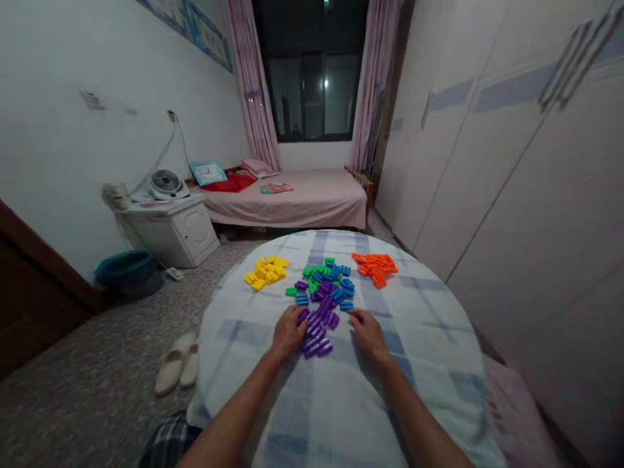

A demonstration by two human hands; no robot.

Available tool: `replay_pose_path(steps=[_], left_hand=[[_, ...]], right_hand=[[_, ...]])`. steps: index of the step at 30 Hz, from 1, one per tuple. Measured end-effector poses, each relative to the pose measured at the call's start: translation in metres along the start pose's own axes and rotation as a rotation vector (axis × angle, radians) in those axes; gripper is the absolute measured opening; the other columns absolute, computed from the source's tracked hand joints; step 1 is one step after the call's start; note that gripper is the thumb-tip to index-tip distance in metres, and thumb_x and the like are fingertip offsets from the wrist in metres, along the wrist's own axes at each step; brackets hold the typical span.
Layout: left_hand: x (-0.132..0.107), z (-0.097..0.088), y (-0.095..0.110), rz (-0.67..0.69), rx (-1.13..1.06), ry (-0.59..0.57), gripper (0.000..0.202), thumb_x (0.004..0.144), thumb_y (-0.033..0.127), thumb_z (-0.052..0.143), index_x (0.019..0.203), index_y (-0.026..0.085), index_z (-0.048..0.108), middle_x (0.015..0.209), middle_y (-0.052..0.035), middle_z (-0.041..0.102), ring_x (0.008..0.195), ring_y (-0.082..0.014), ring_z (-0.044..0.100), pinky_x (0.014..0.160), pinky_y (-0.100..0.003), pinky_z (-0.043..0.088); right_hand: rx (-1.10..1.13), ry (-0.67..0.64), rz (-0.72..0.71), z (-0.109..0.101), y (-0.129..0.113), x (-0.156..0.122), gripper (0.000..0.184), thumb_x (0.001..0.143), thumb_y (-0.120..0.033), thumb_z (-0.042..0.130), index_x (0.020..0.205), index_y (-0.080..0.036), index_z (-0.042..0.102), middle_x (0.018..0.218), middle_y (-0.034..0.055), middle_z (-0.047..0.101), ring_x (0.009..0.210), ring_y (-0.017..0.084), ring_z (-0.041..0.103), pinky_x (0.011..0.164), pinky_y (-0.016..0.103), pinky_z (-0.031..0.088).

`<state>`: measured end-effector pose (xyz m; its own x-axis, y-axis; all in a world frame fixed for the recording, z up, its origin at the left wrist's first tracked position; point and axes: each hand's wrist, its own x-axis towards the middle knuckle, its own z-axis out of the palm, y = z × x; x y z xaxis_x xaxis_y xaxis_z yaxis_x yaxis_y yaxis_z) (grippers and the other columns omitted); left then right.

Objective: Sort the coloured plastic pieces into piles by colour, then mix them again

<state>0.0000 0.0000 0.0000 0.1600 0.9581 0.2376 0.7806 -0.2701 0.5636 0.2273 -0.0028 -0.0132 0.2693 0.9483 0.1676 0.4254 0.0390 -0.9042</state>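
Several small ridged purple plastic pieces (316,325) lie in a heap in front of me; their exact kind is too small to make out. At the heap's left edge, my left hand (288,331) has its fingers closed on a purple piece (303,316). On the right, my right hand (369,333) rests low over the cloth, thumb and forefinger slightly apart, with nothing visible between them. Just beyond its fingertips is a blue piece (346,305). Farther back, green pieces (312,273) and other blue pieces (335,272) are mixed with purple ones.
A yellow pile (267,272) sits at the back left and an orange pile (376,266) at the back right of the round table (429,364), covered with a checked cloth. A bed (312,195) stands beyond, with wardrobes (463,143) along the right.
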Motion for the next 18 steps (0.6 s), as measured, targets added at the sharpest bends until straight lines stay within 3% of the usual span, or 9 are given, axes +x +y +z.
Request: replay_pose_path(steps=[4, 8, 12, 18], left_hand=[[0.001, -0.002, 0.005, -0.028, 0.093, -0.064, 0.039, 0.081, 0.025, 0.054, 0.120, 0.018, 0.059, 0.114, -0.0076, 0.058, 0.107, -0.0198, 0.054, 0.096, -0.029, 0.040], [0.011, -0.003, 0.011, -0.074, 0.108, -0.177, 0.047, 0.079, 0.025, 0.055, 0.125, 0.021, 0.056, 0.111, -0.0064, 0.059, 0.100, -0.0199, 0.058, 0.088, -0.028, 0.044], [0.016, 0.002, 0.015, -0.110, 0.083, -0.183, 0.048, 0.080, 0.026, 0.052, 0.128, 0.026, 0.054, 0.108, -0.0051, 0.059, 0.096, -0.0193, 0.059, 0.083, -0.028, 0.045], [0.023, 0.009, 0.020, -0.180, 0.027, -0.154, 0.050, 0.081, 0.027, 0.053, 0.131, 0.021, 0.052, 0.109, -0.0086, 0.061, 0.098, -0.0219, 0.058, 0.086, -0.031, 0.044]], right_hand=[[-0.039, 0.129, 0.056, -0.011, 0.007, 0.042, 0.041, 0.073, -0.034, 0.042, 0.099, -0.015, 0.067, 0.083, 0.0080, 0.069, 0.070, 0.019, 0.062, 0.066, 0.031, 0.047], [-0.096, 0.252, 0.039, -0.006, 0.014, 0.052, 0.042, 0.074, -0.029, 0.038, 0.102, -0.013, 0.065, 0.103, 0.0134, 0.065, 0.091, 0.023, 0.059, 0.081, 0.036, 0.042], [-0.106, 0.186, -0.035, 0.002, 0.020, 0.048, 0.035, 0.077, -0.030, 0.040, 0.096, -0.019, 0.067, 0.098, 0.0077, 0.067, 0.087, 0.021, 0.059, 0.080, 0.033, 0.041], [-0.147, 0.154, -0.026, 0.002, 0.024, 0.051, 0.034, 0.079, -0.029, 0.038, 0.094, -0.020, 0.067, 0.095, 0.0059, 0.067, 0.082, 0.019, 0.060, 0.074, 0.031, 0.042]])
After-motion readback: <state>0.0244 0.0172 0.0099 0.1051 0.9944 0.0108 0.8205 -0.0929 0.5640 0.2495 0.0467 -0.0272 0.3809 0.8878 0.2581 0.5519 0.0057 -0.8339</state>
